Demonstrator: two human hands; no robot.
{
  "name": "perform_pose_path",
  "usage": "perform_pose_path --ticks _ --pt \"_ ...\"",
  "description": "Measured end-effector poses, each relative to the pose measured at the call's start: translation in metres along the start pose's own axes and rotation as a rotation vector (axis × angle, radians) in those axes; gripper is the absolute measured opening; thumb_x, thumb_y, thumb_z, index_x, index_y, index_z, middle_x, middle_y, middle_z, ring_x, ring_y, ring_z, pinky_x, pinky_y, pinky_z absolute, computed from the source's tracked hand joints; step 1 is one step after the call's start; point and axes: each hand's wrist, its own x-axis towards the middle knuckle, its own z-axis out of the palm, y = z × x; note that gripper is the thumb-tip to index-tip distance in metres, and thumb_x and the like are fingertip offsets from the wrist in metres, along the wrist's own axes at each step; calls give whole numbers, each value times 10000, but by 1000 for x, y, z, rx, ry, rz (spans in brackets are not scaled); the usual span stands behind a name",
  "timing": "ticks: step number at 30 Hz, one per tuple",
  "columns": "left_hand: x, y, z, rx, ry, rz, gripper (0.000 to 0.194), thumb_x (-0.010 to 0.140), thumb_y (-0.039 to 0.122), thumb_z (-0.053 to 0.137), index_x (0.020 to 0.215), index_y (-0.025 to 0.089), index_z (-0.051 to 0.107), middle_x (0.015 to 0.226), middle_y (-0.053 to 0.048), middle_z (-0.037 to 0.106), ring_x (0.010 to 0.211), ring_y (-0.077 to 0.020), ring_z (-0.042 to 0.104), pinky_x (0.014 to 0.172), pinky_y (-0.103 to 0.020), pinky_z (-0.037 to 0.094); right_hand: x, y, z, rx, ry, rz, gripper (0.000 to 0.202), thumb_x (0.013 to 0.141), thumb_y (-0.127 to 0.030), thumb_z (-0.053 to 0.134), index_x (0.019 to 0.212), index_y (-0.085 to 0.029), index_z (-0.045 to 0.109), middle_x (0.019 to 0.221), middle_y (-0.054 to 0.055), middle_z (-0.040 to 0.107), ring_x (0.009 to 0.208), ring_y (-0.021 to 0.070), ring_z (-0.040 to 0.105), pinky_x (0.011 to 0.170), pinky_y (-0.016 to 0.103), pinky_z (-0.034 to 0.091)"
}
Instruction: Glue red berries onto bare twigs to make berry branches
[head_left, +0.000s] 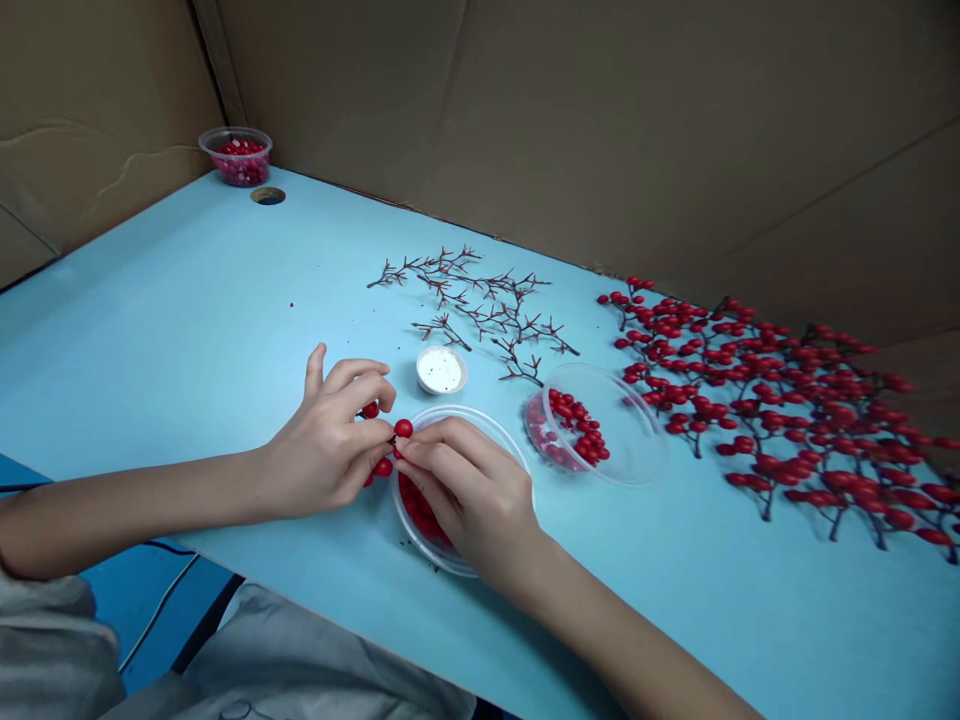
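Note:
My left hand [334, 435] pinches a small twig that bears several red berries, mostly hidden by the fingers. One red berry [403, 428] stands at the top of the twig, between my two hands. My right hand [476, 490] has its thumb and fingertips closed on a berry at the twig, partly covered by the fingers. Under my right hand sits a round clear plastic tub [517, 440] with loose red berries [421, 512] inside. Just behind it stands a small white cup [441, 370] filled with something white with dark specks.
Bare brown twigs [480, 310] lie toward the back. A tilted clear tub [637, 430] holds more berries. Many finished-looking berry sprigs [787, 410] spread across the right. Another berry tub [240, 160] stands in the far left corner by a table hole [268, 196]. Cardboard walls [570, 130] border the table.

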Motion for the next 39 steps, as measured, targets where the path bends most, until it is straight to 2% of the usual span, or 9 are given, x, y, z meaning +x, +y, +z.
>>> perform_pose_path --ticks 5,8,11,13,17,19,24,28,39 --pt "0 1 -4 -8 18 8 173 729 89 460 601 168 547 821 -39 499 1045 -237 418 926 -572 183 4 -1 -10 44 -20 -2 63 779 -160 515 779 -143 575 709 47 594 649 118 546 579 237 474" --pt "1 -1 -7 -24 76 6 152 751 137 471 631 171 558 833 -50 498 1030 -247 426 905 -548 236 11 1 -41 79 -15 2 115 782 -199 522 887 -170 558 802 52 588 712 116 557 618 231 478" --pt "2 -3 -7 -24 89 -15 151 762 142 465 656 172 568 867 -62 503 1042 -258 417 886 -531 269 15 6 -73 -97 15 59 120 797 -150 481 833 -214 577 824 55 575 721 130 551 594 252 464" --pt "2 -3 -6 -15 77 -3 162 766 142 460 657 176 576 877 -63 509 1043 -260 416 882 -528 273 13 12 -83 -238 -132 78 117 782 -158 496 760 -216 596 874 74 568 757 164 552 575 282 461" --pt "2 -5 -3 -2 69 21 179 767 156 463 643 184 589 890 -65 514 1038 -264 420 870 -514 298 5 23 -67 -463 -538 175 119 740 -118 525 651 -163 590 931 103 562 778 197 548 549 290 449" --pt "2 -6 -2 1 72 16 177 768 159 466 649 186 594 903 -68 513 1040 -268 422 863 -513 310 2 25 -55 -509 -623 191 128 748 -104 502 657 -154 576 913 100 562 715 176 547 496 264 424" --pt "1 -11 1 -10 74 14 159 764 177 474 684 201 608 888 -61 529 1031 -269 434 851 -504 335 0 26 -40 -577 -603 161 118 716 -53 503 722 -148 572 954 118 543 836 213 528 569 280 432" --pt "3 -10 1 -21 72 11 180 766 173 467 649 185 603 897 -69 531 1031 -272 428 844 -493 348 -2 31 -31 -600 -575 124 132 737 -55 482 709 -149 571 975 128 539 832 222 526 590 304 428" --pt "7 -5 -5 -120 40 -10 200 765 128 459 621 168 593 882 -64 499 1028 -241 396 857 -441 370 -1 34 -22 -630 -547 145 183 670 25 483 647 -139 559 938 139 560 758 223 541 495 278 396"
